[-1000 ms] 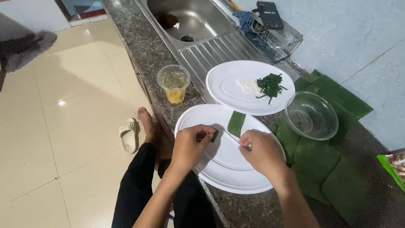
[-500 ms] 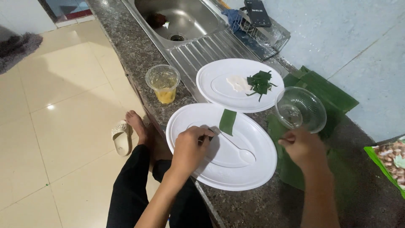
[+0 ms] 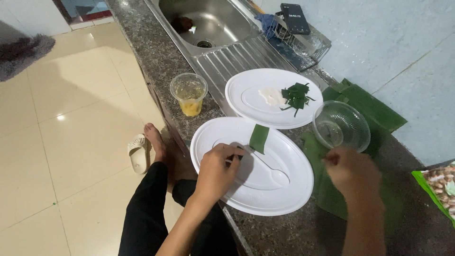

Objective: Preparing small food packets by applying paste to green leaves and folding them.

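Your left hand (image 3: 215,173) pinches the handle of a white spoon (image 3: 265,168) lying in the near plate (image 3: 208,142), w/ a leaf strip (image 3: 259,138) just beyond it. Right hand (image 3: 353,170) is blurred, near the clear bowl (image 3: 341,125); can't tell its grip. Keep the spoon low & flat, plate steady; don't knock the cup (image 3: 189,93) far left.
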